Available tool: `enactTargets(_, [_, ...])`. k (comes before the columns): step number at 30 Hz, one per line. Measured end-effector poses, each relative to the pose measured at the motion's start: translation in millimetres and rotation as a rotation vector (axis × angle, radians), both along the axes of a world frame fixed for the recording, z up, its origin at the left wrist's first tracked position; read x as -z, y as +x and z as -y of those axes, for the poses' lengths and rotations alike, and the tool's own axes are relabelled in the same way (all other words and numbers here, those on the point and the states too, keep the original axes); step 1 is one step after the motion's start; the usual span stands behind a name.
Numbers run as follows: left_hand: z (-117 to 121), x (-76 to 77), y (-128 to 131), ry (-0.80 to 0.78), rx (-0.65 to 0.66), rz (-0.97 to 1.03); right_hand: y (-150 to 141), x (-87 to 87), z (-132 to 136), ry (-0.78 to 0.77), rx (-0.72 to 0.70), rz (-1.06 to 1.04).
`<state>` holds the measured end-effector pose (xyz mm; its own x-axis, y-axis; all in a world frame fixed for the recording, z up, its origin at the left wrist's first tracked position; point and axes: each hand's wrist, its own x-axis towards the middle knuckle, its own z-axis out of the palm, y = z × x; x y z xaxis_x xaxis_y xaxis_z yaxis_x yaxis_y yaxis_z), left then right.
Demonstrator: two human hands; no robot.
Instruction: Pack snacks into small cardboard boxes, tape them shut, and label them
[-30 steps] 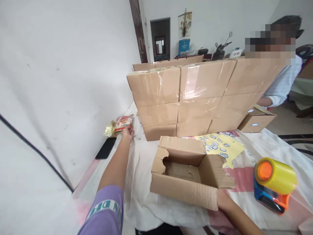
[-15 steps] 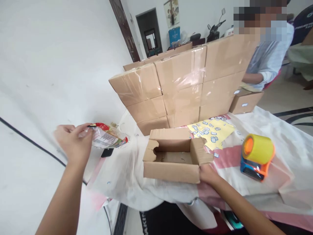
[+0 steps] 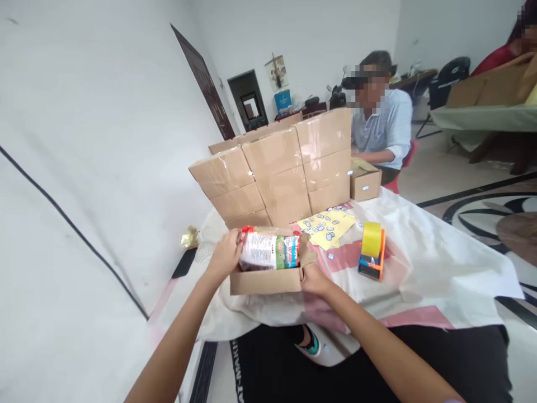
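Note:
My left hand (image 3: 225, 256) is closed on the left end of a printed snack packet (image 3: 269, 251) with a red top, holding it flat over an open cardboard box (image 3: 265, 281). My right hand (image 3: 314, 277) grips the box's right front corner, just below its raised side flap. The box sits at the near edge of a table covered with a white and pink cloth (image 3: 423, 263). How deep the packet sits in the box is hidden by the box's front wall.
A wall of taped cardboard boxes (image 3: 277, 168) stands behind the open box. A yellow sticker sheet (image 3: 326, 226) and a tape dispenser (image 3: 371, 251) lie to the right. A black phone (image 3: 183, 262) and a gold wrapper (image 3: 189, 237) lie at left. A seated person (image 3: 380, 131) works at the far end.
My left hand has carried the packet from the left side of the table to over the open box. My right hand stays on the box corner. The camera has pulled back.

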<state>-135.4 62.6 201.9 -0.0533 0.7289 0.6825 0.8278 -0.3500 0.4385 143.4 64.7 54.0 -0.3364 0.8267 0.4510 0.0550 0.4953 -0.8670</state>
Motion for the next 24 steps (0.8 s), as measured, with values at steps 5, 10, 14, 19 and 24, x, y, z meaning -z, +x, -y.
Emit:
enactTargets(5, [10, 11.6, 9, -0.199, 0.194, -0.280, 0, 3.5, -3, 0.123, 0.002, 0.019])
enactTargets(10, [11, 10.8, 37, -0.450, 0.262, -0.526, -1, 4.7, -7, 0.134, -0.012, 0.041])
enactTargets(14, [9, 5.4, 44, -0.604, 0.340, -0.535, 1, 10.8, -9, 0.121, -0.005, 0.048])
enactTargets(19, [10, -9.7, 29, -0.695, 0.412, -0.545, 0, 15.0, -12, 0.124, -0.038, 0.052])
enactTargets(24, [11, 2.6, 7, -0.524, 0.178, -0.551, 5, 4.5, -10, 0.158, -0.019, 0.082])
